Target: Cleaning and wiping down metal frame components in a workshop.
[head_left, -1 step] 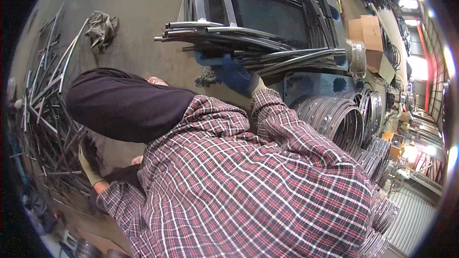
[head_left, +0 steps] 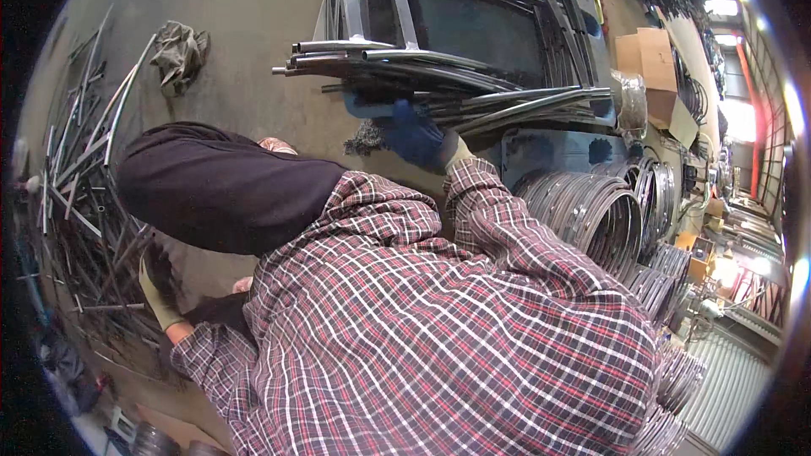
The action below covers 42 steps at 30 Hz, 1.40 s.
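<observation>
My right hand [head_left: 418, 139], in a blue glove with a pale cuff, reaches toward the front of a stack of dark metal tubes [head_left: 448, 72]. Its fingers look apart and sit close beside a small heap of dark metal bits [head_left: 363, 139]. Whether they touch the heap is hard to make out. At the lower left hangs my left hand [head_left: 160, 280], gloved in cream and dark grey. Its fingers are stretched out with nothing seen in them. Nearest to it is a tangle of loose metal rods and tubes [head_left: 93, 203].
Coiled metal hoops [head_left: 591, 207] stand by my right arm, near a blue panel [head_left: 562, 152]. An upright steel frame [head_left: 399, 0] rises over the tubes. A cardboard box [head_left: 650, 67] stands farther right. Crumpled dark sheeting [head_left: 179, 55] lies on the floor.
</observation>
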Tool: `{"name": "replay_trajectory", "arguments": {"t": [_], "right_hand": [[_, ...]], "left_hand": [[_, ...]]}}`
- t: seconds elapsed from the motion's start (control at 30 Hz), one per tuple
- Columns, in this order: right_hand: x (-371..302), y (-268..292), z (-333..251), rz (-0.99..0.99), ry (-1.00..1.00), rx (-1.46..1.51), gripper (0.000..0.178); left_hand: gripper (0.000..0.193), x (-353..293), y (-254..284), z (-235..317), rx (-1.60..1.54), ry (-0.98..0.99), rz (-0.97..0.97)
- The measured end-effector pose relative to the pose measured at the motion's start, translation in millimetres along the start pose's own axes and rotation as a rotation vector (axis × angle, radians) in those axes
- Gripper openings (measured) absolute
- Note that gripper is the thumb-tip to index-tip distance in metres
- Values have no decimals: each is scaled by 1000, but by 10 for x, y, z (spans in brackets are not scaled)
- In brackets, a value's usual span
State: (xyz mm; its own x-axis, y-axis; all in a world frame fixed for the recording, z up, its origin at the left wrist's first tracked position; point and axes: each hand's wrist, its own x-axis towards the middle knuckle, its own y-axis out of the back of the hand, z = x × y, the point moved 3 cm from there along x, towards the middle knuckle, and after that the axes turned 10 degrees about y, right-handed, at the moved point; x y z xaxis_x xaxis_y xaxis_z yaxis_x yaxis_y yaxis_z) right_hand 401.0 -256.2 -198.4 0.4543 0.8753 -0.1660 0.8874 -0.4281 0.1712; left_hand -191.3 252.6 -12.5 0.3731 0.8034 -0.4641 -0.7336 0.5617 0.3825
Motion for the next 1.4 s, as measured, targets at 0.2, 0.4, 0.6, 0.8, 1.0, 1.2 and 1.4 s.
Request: {"name": "replay_trajectory", "arguments": {"t": [0.2, 0.4, 0.6, 0.8, 1.0, 1.2, 1.4], "right_hand": [[55, 330, -77, 13, -58, -23, 29], [-36, 729, -290, 7, -98, -66, 29], [84, 585, -527, -10, -115, -116, 29], [98, 564, -719, -89, -139, -148, 29], [-41, 648, -948, -126, -156, -194, 29], [-165, 620, -1128, -142, -187, -227, 29], [-286, 609, -1248, -139, -228, -248, 30]], "left_hand": [[45, 60, -157, 21, -454, 299, 46], [46, 90, -197, 90, -224, 152, 14], [47, 233, -315, 254, -195, 163, -24], [46, 0, -312, 296, -172, 105, 31], [44, 41, -254, 205, -52, 41, 26], [48, 133, -285, 115, -314, 223, 61], [48, 182, -448, 243, -281, 252, 36]]}}
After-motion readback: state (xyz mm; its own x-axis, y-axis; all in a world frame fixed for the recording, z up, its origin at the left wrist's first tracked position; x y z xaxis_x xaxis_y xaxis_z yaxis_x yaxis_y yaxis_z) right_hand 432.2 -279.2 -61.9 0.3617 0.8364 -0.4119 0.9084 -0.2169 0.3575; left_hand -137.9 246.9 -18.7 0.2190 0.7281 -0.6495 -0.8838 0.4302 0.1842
